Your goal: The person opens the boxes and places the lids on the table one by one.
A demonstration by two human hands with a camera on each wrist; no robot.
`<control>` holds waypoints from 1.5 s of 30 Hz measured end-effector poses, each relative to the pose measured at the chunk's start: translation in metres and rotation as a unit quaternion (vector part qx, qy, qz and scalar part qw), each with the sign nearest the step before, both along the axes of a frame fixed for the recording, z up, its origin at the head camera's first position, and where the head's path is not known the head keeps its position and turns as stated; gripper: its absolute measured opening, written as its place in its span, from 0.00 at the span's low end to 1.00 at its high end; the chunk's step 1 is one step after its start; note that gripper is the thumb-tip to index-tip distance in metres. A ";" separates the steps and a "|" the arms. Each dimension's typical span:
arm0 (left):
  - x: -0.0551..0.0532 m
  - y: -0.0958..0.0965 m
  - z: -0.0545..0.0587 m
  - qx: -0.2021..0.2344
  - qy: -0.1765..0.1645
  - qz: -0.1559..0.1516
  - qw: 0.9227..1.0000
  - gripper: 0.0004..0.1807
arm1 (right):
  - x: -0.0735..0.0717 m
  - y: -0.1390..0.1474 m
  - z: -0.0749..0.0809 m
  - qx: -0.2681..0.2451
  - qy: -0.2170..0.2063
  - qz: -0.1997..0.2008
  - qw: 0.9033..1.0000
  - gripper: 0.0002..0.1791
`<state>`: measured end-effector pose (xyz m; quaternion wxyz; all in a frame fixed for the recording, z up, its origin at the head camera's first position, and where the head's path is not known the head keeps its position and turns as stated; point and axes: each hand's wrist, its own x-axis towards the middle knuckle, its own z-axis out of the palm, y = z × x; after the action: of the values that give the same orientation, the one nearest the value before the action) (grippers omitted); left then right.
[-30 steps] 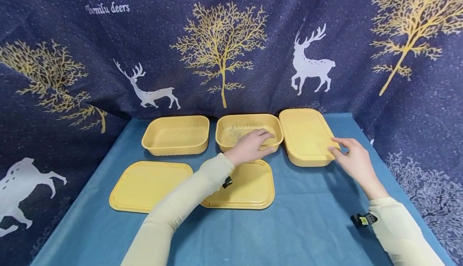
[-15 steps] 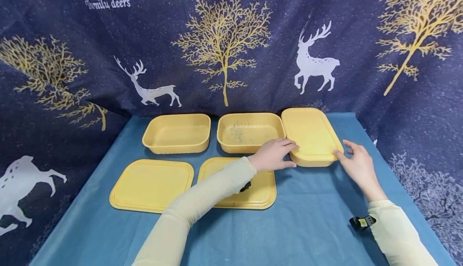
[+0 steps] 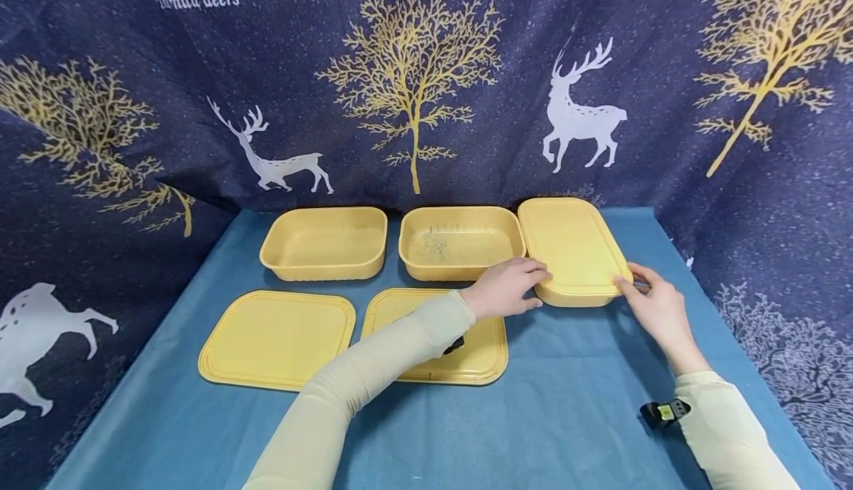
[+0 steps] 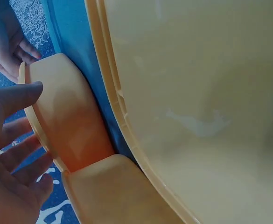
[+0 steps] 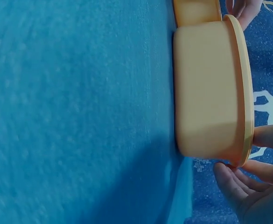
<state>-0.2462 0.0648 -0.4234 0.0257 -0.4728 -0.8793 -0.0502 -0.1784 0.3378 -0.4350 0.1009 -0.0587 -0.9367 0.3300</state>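
The yellow lid (image 3: 566,242) lies over its box (image 3: 574,300) at the back right of the tabletop (image 3: 560,408), just beside the open middle container (image 3: 426,274); both hands grasp the lid at its near corners, the left hand (image 3: 503,286) with fingers on top and thumb low at the front edge, the right hand (image 3: 660,316) with thumb on top and fingertips under the overhanging rim; whether the rim is snapped down all round I cannot tell. Lid and box look like thin moulded plastic, so I would expect both to be light, with a lid that is stiff across its flat panel yet gives a little at the edge, and nothing here seems fragile; the smooth top probably offers little friction, so a flat palm could skate and shove the whole box along the cloth; the better hold is the projecting lip at the rounded corners, where thumb and fingers can oppose each other; the box is best taken by its outer walls, and since the neighbour sits so close on the left, the near and right sides leave more room for fingers.
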 end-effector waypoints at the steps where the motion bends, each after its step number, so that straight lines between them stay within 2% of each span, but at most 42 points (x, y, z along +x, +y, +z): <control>1: 0.001 0.001 0.000 -0.001 0.000 -0.004 1.000 0.29 | 0.000 0.002 -0.001 0.001 0.003 -0.003 1.000 0.36; 14: 0.021 0.029 0.000 -0.061 -0.042 -0.034 0.997 0.37 | 0.000 0.031 0.001 -0.012 0.013 -0.055 0.998 0.30; 17: 0.023 0.032 0.000 -0.069 -0.043 -0.042 0.996 0.37 | -0.001 0.036 0.001 -0.013 0.008 -0.062 0.998 0.31; 20: 0.022 0.031 0.000 -0.060 -0.061 -0.039 0.996 0.37 | -0.001 0.037 -0.001 -0.011 0.010 -0.061 0.998 0.32; 24: 0.015 0.026 0.000 -0.028 -0.080 -0.025 0.996 0.35 | 0.002 0.033 -0.005 0.003 0.016 -0.044 0.999 0.34; 28: 0.001 0.019 -0.001 -0.005 -0.063 0.006 0.998 0.33 | 0.008 0.023 -0.006 0.028 -0.006 -0.012 1.000 0.42; 31: -0.009 0.017 -0.003 -0.002 -0.055 0.026 0.998 0.32 | 0.013 0.016 -0.005 0.034 -0.033 0.007 0.999 0.48; 36: -0.023 0.022 -0.003 -0.011 -0.036 0.040 0.998 0.32 | 0.017 0.012 -0.001 0.033 -0.060 0.010 0.998 0.51; 40: -0.029 0.026 -0.002 -0.010 -0.025 0.052 0.998 0.31 | 0.016 0.012 0.000 0.031 -0.065 0.014 0.997 0.52; 45: -0.030 0.025 -0.004 -0.017 -0.035 0.043 0.998 0.33 | 0.017 0.013 0.001 0.033 -0.072 0.022 0.997 0.51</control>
<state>-0.2764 0.0902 -0.4269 -0.0106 -0.4325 -0.9002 -0.0502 -0.1617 0.3512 -0.4337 0.0281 -0.0584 -0.9529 0.2962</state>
